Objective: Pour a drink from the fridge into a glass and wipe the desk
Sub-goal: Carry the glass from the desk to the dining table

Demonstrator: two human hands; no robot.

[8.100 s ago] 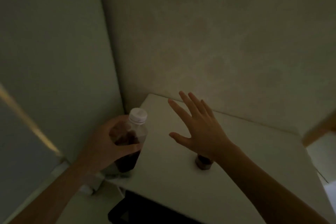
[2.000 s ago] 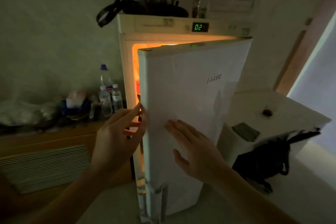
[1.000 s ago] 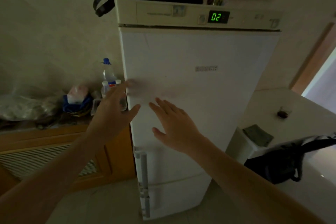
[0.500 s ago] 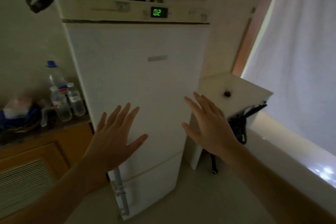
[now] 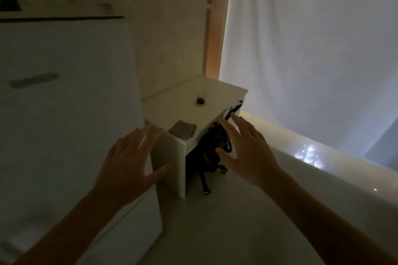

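Note:
The white fridge [image 5: 64, 103] fills the left of the view with its door closed. Right of it stands the white desk [image 5: 221, 94]. A small glass [image 5: 200, 99] holding dark drink sits on the desk top. A grey folded cloth [image 5: 183, 131] lies on the desk's near corner. My left hand [image 5: 129, 163] hovers with fingers spread in front of the fridge's right edge, holding nothing. My right hand [image 5: 247, 150] is raised, fingers apart, in front of the desk's front edge, also holding nothing. No bottle is in view.
A black office chair [image 5: 211, 153] is tucked under the desk. A pale curtain [image 5: 312, 49] covers the right side, beside a wooden door frame [image 5: 215, 28]. Light floor stretches below my arms.
The fridge door went from open to closed. My hands came off it and the view swung right, bringing the desk, glass and cloth to the centre.

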